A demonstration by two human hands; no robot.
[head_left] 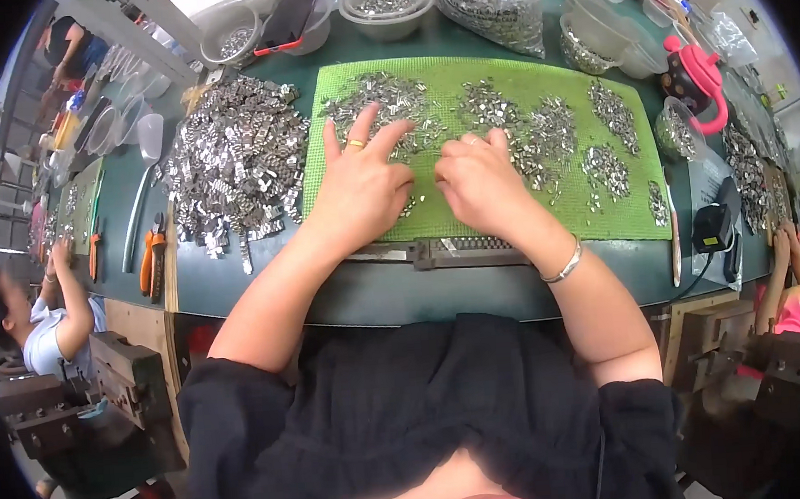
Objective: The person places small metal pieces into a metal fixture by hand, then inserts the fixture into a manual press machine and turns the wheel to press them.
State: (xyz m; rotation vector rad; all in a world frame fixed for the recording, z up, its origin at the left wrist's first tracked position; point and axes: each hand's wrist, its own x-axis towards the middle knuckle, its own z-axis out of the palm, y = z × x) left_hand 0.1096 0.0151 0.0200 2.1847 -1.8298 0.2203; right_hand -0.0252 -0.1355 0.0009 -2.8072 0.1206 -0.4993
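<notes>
My left hand (363, 185) is over the left part of a green mesh mat (499, 76). Three of its fingers are spread, while the index finger curls down toward the thumb; what lies in that pinch is hidden. Close beside it, my right hand (486, 183) has its fingers bent in and pressed together, their tips out of sight. Small silver metal pieces (388, 102) lie loose on the mat beyond my left hand. More such pieces form several small heaps (551, 128) to the right. Below my hands, a dark metal bar with a row of teeth (470, 250) lies along the mat's near edge.
A big pile of linked metal pieces (236, 154) stands left of the mat, near orange-handled pliers (153, 257). Tubs (387, 5), a phone (289, 21) and a filled plastic bag (494, 6) line the back. A pink-lidded jug (696, 80) stands right. Other people work at both sides.
</notes>
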